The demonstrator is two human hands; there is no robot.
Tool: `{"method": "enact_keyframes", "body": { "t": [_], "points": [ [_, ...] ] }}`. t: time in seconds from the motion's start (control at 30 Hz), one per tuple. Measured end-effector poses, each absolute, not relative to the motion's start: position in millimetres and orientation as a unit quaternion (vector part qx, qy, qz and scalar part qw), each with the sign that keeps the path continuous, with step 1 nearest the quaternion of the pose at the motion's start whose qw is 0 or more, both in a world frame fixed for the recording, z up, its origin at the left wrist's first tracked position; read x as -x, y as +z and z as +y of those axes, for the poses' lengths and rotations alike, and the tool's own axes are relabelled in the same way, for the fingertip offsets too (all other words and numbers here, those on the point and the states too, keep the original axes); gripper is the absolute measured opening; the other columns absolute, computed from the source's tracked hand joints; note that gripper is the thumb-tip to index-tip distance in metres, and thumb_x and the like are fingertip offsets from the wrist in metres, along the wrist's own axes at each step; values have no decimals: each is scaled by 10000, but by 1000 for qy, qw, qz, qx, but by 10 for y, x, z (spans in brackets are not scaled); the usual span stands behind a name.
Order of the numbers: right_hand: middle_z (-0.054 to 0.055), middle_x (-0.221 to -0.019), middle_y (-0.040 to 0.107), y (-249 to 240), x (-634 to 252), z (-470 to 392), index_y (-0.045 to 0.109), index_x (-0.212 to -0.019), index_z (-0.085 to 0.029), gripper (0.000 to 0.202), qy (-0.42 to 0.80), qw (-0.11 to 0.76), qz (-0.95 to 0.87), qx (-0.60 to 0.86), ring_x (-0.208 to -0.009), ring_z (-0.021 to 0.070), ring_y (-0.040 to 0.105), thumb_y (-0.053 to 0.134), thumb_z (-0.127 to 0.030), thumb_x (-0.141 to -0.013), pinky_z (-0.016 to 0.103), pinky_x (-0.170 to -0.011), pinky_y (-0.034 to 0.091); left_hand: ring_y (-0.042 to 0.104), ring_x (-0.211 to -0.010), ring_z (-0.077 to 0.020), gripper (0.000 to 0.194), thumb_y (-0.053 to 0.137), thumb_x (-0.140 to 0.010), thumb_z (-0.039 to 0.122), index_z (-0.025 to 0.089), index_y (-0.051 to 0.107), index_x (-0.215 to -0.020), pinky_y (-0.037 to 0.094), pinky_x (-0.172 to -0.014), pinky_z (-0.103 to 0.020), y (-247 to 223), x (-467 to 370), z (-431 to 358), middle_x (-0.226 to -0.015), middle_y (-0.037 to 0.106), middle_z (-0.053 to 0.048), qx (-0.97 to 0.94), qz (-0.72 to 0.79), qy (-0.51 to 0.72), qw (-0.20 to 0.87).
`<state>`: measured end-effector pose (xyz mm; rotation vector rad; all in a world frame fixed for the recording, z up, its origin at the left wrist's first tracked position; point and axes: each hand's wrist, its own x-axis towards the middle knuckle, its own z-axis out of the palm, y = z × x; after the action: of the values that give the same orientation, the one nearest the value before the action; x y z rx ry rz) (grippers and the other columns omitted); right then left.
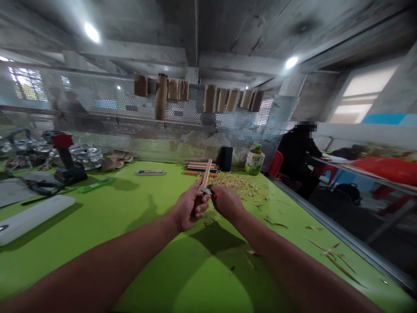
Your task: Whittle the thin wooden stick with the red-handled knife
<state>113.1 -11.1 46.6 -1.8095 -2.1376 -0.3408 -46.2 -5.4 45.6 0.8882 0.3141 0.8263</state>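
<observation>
My left hand (190,208) is closed around the lower end of a pale wooden stick (206,171), which points up and away from me. My right hand (227,201) is closed on a knife (205,190); its short metal blade lies across the stick just above my left fingers, and a bit of red shows at its handle. Most of the handle is hidden in my fist. Curled wood shavings (245,184) are scattered on the green tabletop (156,256) beyond and to the right of my hands.
Behind the stick are stacked wooden strips (192,168), a black box (226,158) and a green-capped bottle (255,159). At left are a red-and-black power drill (63,152), scissors (45,188) and a white block (37,217). A person in black (296,150) sits beyond the right table edge.
</observation>
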Motion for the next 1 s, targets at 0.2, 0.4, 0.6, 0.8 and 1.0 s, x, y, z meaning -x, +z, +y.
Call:
{"method": "enact_keyframes", "body": {
  "t": [0.2, 0.4, 0.6, 0.8, 1.0],
  "points": [
    [65, -846, 696, 501, -1072, -134, 644, -918, -204, 221, -148, 140, -729, 654, -769, 166, 611, 426, -220, -884, 246, -624, 315, 301, -373, -21, 583, 509, -700, 81, 236, 450, -1259, 180, -329, -110, 495, 485, -86, -642, 396, 74, -382, 129, 373, 836],
    [75, -897, 703, 586, -1218, -39, 657, -984, -205, 289, -150, 160, -674, 706, -801, 178, 613, 378, -234, -915, 248, -659, 341, 275, -372, -24, 554, 533, -745, 118, 245, 433, -1275, 149, -332, -121, 523, 448, -204, -611, 342, 84, -360, 171, 366, 841],
    [74, -872, 701, 531, -1217, -60, 663, -963, -212, 276, -143, 157, -690, 692, -772, 181, 611, 395, -239, -905, 256, -672, 340, 274, -358, -30, 507, 510, -750, 117, 263, 431, -1229, 148, -328, -128, 484, 443, -170, -600, 340, 91, -388, 183, 358, 829],
    [73, -859, 700, 505, -1102, -91, 652, -897, -204, 244, -147, 148, -714, 669, -772, 174, 617, 411, -241, -910, 248, -652, 342, 227, -337, -24, 424, 500, -711, 84, 266, 453, -1090, 96, -320, -114, 562, 422, -145, -575, 304, 98, -357, 193, 368, 837],
    [94, -911, 703, 580, -1389, 82, 659, -986, -208, 289, -138, 180, -654, 722, -815, 198, 631, 381, -244, -919, 264, -698, 368, 239, -358, -19, 544, 516, -760, 118, 253, 424, -1279, 97, -343, -125, 531, 406, -307, -583, 320, 92, -352, 192, 348, 847]
  ]
}}
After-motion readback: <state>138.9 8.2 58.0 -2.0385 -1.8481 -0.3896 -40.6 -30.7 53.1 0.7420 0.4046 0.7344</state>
